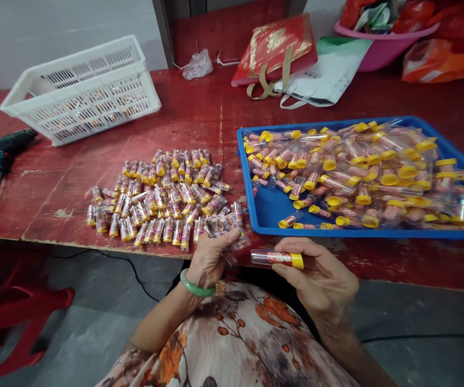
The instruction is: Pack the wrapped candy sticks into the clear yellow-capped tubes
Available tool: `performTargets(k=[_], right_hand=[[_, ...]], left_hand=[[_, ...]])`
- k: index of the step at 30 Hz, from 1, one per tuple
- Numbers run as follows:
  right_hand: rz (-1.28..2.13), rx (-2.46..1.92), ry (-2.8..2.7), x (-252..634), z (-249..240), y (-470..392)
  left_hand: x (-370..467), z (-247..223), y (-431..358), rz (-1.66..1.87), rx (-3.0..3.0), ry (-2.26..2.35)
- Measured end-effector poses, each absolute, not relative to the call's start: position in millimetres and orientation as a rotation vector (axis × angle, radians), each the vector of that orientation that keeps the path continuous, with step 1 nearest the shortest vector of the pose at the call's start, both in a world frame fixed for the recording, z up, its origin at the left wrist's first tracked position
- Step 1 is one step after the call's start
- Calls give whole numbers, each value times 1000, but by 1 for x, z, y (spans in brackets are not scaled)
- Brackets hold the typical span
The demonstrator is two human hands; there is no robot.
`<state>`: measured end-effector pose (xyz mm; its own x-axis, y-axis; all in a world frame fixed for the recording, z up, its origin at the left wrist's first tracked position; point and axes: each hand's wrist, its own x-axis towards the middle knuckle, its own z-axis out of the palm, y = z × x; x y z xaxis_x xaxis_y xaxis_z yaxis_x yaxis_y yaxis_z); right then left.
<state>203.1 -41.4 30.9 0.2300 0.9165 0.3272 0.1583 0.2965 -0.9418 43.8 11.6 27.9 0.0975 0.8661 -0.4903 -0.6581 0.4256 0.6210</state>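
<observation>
My left hand (211,255), with a green bangle at its wrist, pinches a small stack of printed clear sleeves (224,224) at the table's front edge. In my right hand (318,279) a clear tube (274,258) with a yellow cap lies sideways between thumb and fingers, its capless end toward my left hand. Short wrapped tubes (159,201) with printed bands are spread on the red table beyond my left hand. To the right, a blue tray (264,212) holds a heap of yellow-capped tubes (336,183) with red and white contents.
A white plastic basket (90,97) stands at the back left, near a black heat gun (6,145) with a cable. Bags (276,48) and a pink basin (388,48) are at the back right. Red stool (22,306) at lower left.
</observation>
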Motion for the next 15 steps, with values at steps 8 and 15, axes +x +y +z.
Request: performTargets(k=[8, 15], right_hand=[[475, -1069, -1354, 199, 32, -43], [43, -1167, -1596, 201, 24, -48]], left_hand=[[53, 30, 6, 1115, 205, 958], [53, 30, 6, 1026, 75, 954]])
